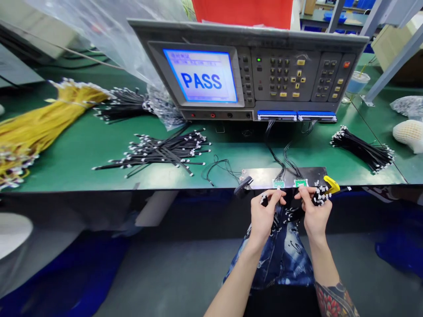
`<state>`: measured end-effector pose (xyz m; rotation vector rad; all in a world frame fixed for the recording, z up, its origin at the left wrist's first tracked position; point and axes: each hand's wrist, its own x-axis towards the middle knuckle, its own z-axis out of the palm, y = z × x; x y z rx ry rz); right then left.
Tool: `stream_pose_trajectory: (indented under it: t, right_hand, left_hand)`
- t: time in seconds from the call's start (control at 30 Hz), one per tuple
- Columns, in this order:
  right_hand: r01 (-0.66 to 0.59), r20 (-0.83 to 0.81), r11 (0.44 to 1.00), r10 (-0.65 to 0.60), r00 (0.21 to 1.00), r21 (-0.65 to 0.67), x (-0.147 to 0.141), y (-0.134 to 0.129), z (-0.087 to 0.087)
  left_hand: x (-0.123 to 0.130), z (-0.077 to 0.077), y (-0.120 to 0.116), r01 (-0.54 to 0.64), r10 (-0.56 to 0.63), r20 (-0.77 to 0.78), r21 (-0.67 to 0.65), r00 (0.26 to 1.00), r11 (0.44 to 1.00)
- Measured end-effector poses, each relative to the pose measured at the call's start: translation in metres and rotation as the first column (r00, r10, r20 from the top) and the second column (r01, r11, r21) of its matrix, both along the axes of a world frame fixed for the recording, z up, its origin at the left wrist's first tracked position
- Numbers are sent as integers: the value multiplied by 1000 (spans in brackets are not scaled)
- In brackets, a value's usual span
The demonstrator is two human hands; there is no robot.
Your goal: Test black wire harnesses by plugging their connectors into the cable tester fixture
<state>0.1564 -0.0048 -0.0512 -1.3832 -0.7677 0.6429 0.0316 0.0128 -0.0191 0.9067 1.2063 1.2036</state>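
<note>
My left hand point(264, 215) and my right hand point(315, 212) hold a bunch of thin black wires with small white connectors point(291, 211) just below the bench edge, over my patterned denim lap. The left fingers pinch wires near the left end of the bunch. The right fingers grip them close to a dense cluster of white connectors point(319, 193). Two green circuit-board adapters point(289, 183) sit on a black mat point(284, 176) just beyond my fingertips, with black test leads rising from them. My hands partly hide the wires.
A wire-harness tester point(247, 72) showing PASS stands on the green bench point(79, 149). Black wire bundles point(158, 152) lie left of it and right point(363, 149), with a yellow bundle point(42, 114) far left. A yellow-handled tool point(331, 185) rests by my right hand.
</note>
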Motion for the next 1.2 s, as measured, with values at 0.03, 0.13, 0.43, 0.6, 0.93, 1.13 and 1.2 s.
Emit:
stream_pose_trajectory:
  t: [0.03, 0.13, 0.43, 0.6, 0.93, 1.13, 1.2]
  right_hand:
    - [-2, 2, 1000, 2, 1000, 0, 0, 0, 0]
    - [-19, -1, 1000, 19, 1000, -3, 2, -1, 0]
    - [-31, -163, 999, 27, 986, -20, 7, -5, 4]
    - [-14, -221, 1000, 11, 975, -12, 7, -6, 7]
    - [-247, -172, 965, 228, 958, -93, 18, 0, -2]
    - [-437, -262, 900, 418, 870, -14, 22, -8, 17]
    - [-407, -285, 910, 411, 866, 78, 26, -13, 25]
  left_hand:
    - [0, 0, 0, 0, 0, 3, 1, 1000, 1000]
    - [0, 0, 0, 11, -11, -1, 8, 1000, 1000]
    - [0, -6, 0, 4, -3, -42, 39, 999, 999]
    - [6, -10, -1, -71, 74, -42, 69, 996, 995]
    - [-1, -6, 3, 11, -11, 25, -28, 1000, 1000]
    - [-16, 4, -5, 203, -203, -38, -6, 978, 979]
    - [-22, 8, -9, 244, -242, -107, 4, 964, 970]
